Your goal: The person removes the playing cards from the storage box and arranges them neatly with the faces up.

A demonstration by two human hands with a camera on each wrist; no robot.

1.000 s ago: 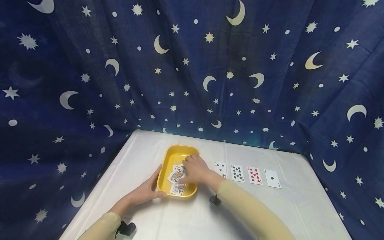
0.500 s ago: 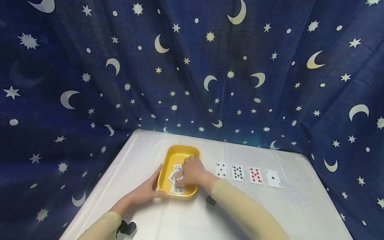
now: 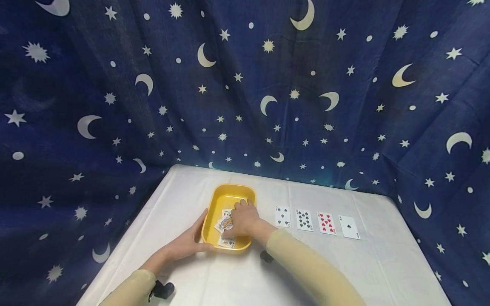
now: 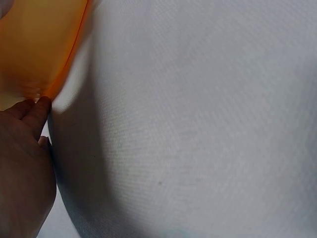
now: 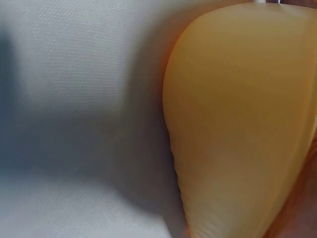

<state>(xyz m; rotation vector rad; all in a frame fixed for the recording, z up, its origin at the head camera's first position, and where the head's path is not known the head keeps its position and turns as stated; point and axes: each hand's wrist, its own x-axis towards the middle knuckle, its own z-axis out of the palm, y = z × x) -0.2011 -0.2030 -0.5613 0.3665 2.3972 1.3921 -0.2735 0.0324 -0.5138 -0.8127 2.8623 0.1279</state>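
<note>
In the head view a yellow tray (image 3: pixel 226 190) stands on the white-covered table, with several playing cards (image 3: pixel 226 242) lying overlapped face up inside it, some with court figures. My left hand (image 3: pixel 186 245) holds the tray's near left corner, thumb along the near rim and fingers along the left side. In the left wrist view those fingertips (image 4: pixel 39 109) sit at the tray's rim. My right hand (image 3: pixel 243 219) is inside the tray over the cards, knuckles bent and thumb on the cards. Its other fingertips are hidden, so I cannot tell whether it pinches a card.
To the tray's right, face-up cards stand in a row: a low spade (image 3: pixel 283 216), a higher spade (image 3: pixel 304 220), a red heart card (image 3: pixel 326 223) and an ace of clubs (image 3: pixel 349 227). A dark blue curtain (image 3: pixel 245 106) with moons and stars hangs behind the table (image 3: pixel 214 280).
My right hand has shifted slightly left over the cards in the tray, covering more of them. The left hand stays at the tray's corner, and the row of cards is unchanged.
</note>
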